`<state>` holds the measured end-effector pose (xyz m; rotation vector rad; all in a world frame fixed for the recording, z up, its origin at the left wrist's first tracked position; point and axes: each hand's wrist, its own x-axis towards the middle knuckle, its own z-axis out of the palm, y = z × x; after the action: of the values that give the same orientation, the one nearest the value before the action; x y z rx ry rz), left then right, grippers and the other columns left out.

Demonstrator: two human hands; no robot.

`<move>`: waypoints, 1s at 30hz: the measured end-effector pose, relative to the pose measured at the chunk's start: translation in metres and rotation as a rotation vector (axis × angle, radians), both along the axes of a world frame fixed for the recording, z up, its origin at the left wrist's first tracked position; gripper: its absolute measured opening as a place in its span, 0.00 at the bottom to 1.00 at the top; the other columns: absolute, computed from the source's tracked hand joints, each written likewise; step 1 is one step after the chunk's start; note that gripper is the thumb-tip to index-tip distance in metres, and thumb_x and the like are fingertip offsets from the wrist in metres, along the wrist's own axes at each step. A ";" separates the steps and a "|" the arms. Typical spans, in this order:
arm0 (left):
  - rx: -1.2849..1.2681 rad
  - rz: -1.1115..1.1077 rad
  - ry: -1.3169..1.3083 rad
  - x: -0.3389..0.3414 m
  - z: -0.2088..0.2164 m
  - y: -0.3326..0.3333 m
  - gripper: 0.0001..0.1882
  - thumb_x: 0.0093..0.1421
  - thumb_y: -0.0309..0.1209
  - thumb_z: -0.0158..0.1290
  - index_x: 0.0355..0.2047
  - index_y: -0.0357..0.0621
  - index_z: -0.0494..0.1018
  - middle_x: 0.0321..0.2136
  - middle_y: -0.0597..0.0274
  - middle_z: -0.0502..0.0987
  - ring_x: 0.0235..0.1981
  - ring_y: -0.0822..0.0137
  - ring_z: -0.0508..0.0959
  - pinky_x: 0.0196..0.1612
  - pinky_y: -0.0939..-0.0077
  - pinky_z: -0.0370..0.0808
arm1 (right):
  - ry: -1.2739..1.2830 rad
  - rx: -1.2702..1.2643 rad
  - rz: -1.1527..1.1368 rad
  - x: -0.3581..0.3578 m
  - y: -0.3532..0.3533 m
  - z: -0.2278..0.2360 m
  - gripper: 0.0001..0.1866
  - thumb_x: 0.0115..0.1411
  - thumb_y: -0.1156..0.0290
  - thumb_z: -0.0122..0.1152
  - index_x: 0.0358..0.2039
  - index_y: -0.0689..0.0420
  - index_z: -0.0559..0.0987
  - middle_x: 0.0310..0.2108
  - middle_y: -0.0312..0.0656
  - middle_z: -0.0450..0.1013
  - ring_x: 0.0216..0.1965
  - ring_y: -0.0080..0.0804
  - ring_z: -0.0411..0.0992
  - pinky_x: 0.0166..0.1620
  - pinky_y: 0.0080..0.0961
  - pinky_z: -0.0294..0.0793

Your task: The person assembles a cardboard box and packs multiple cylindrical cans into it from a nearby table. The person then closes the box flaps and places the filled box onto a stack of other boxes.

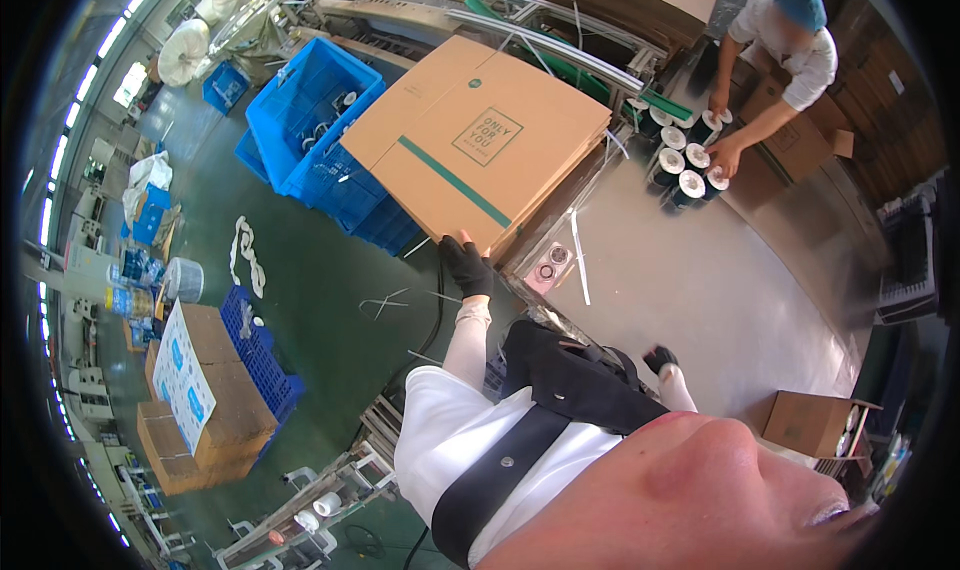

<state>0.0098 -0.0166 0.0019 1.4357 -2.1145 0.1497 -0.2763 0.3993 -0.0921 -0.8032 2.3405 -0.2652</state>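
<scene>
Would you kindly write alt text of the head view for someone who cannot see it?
A black-gloved left hand touches the near corner of stacked flat cardboard; the right hand is near the edge of a metal table. Across it, a co-worker reaches to dark, white-topped cylinders; blue crates stand at left.

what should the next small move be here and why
I'd probably bring the right hand over to the near edge of the flattened cartons. The left hand is already at that edge, while the right is well apart from the stack, near the metal table, and seems to hold nothing; two hands would likely steady such wide sheets better.
</scene>
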 end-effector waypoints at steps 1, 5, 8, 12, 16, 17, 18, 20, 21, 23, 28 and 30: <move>0.016 0.006 -0.013 0.000 0.000 0.003 0.41 0.45 0.39 0.61 0.57 0.38 0.57 0.56 0.28 0.53 0.57 0.33 0.55 0.60 0.45 0.51 | 0.027 0.016 -0.137 0.004 0.044 -0.002 0.13 0.44 0.58 0.59 0.25 0.55 0.77 0.25 0.48 0.74 0.31 0.47 0.74 0.34 0.37 0.72; -0.022 -0.116 -0.072 0.010 0.006 0.019 0.38 0.41 0.32 0.61 0.54 0.40 0.61 0.54 0.39 0.61 0.57 0.40 0.58 0.61 0.46 0.50 | -0.024 0.028 -0.438 0.012 0.176 -0.002 0.14 0.45 0.58 0.59 0.25 0.55 0.76 0.24 0.48 0.75 0.30 0.45 0.74 0.33 0.37 0.71; -0.020 -0.270 -0.157 -0.008 0.039 0.028 0.32 0.41 0.28 0.58 0.50 0.43 0.66 0.50 0.52 0.68 0.56 0.50 0.61 0.62 0.47 0.48 | -0.040 -0.081 -0.552 0.010 0.211 -0.003 0.14 0.45 0.58 0.60 0.25 0.55 0.76 0.24 0.47 0.75 0.30 0.44 0.74 0.33 0.37 0.71; -0.233 -0.734 0.169 -0.080 0.121 0.049 0.21 0.43 0.23 0.54 0.42 0.42 0.72 0.40 0.54 0.74 0.45 0.53 0.72 0.52 0.59 0.67 | 0.035 -0.371 -0.494 -0.026 0.168 -0.010 0.18 0.47 0.56 0.62 0.33 0.57 0.77 0.30 0.46 0.76 0.35 0.39 0.74 0.38 0.34 0.72; -0.226 -1.040 0.314 -0.145 0.199 0.131 0.16 0.44 0.23 0.54 0.37 0.43 0.74 0.37 0.55 0.75 0.41 0.56 0.74 0.47 0.62 0.71 | 0.070 -0.683 -0.240 -0.046 0.031 0.077 0.33 0.53 0.64 0.62 0.58 0.58 0.64 0.56 0.47 0.63 0.59 0.36 0.61 0.58 0.30 0.60; -0.242 -1.116 0.346 -0.157 0.211 0.151 0.16 0.44 0.23 0.54 0.36 0.43 0.74 0.37 0.55 0.75 0.41 0.56 0.75 0.46 0.64 0.72 | 0.152 -0.788 -0.224 -0.036 -0.011 0.122 0.34 0.52 0.64 0.63 0.58 0.58 0.63 0.58 0.47 0.60 0.59 0.37 0.59 0.60 0.31 0.57; -0.210 -1.166 0.354 -0.163 0.221 0.174 0.14 0.44 0.24 0.54 0.34 0.42 0.74 0.35 0.55 0.75 0.40 0.56 0.75 0.46 0.65 0.72 | 0.226 -0.909 -0.234 -0.017 -0.047 0.175 0.32 0.51 0.66 0.63 0.56 0.59 0.65 0.58 0.47 0.61 0.59 0.39 0.59 0.60 0.31 0.58; -0.195 -1.322 0.244 -0.186 0.224 0.227 0.11 0.46 0.27 0.53 0.33 0.41 0.74 0.33 0.55 0.75 0.38 0.57 0.75 0.44 0.66 0.72 | 0.323 -1.168 -0.280 -0.002 -0.079 0.248 0.29 0.50 0.68 0.62 0.53 0.62 0.68 0.56 0.48 0.62 0.58 0.41 0.60 0.59 0.32 0.58; -0.202 -1.422 0.124 -0.199 0.226 0.252 0.11 0.46 0.28 0.52 0.32 0.40 0.74 0.32 0.56 0.75 0.37 0.57 0.75 0.43 0.67 0.72 | 0.343 -1.294 -0.312 -0.004 -0.078 0.260 0.27 0.50 0.70 0.61 0.51 0.62 0.69 0.54 0.48 0.64 0.57 0.41 0.62 0.59 0.32 0.58; -0.143 -1.494 0.088 -0.210 0.232 0.281 0.09 0.48 0.29 0.52 0.31 0.41 0.74 0.29 0.58 0.74 0.34 0.60 0.75 0.41 0.68 0.72 | 0.009 -1.556 -0.271 -0.022 -0.054 0.251 0.12 0.50 0.71 0.58 0.35 0.62 0.73 0.44 0.50 0.71 0.49 0.40 0.68 0.56 0.35 0.61; -0.156 -1.696 0.639 -0.200 0.256 0.315 0.09 0.50 0.25 0.54 0.34 0.42 0.73 0.34 0.57 0.75 0.36 0.60 0.76 0.44 0.64 0.73 | -0.225 -1.737 -0.321 -0.066 0.027 0.227 0.07 0.56 0.68 0.54 0.29 0.58 0.70 0.35 0.45 0.72 0.41 0.33 0.69 0.52 0.35 0.65; -0.067 -1.749 0.672 -0.182 0.268 0.302 0.14 0.49 0.23 0.56 0.38 0.44 0.73 0.37 0.56 0.75 0.37 0.57 0.75 0.46 0.62 0.71 | -0.365 -1.840 -0.390 -0.101 0.080 0.208 0.07 0.58 0.68 0.53 0.31 0.57 0.69 0.34 0.44 0.72 0.40 0.31 0.69 0.51 0.35 0.65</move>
<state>-0.1722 0.2859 0.2696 -0.6638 -1.9431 -0.7759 -0.3771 0.4796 0.1163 -0.7951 1.3090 -2.5898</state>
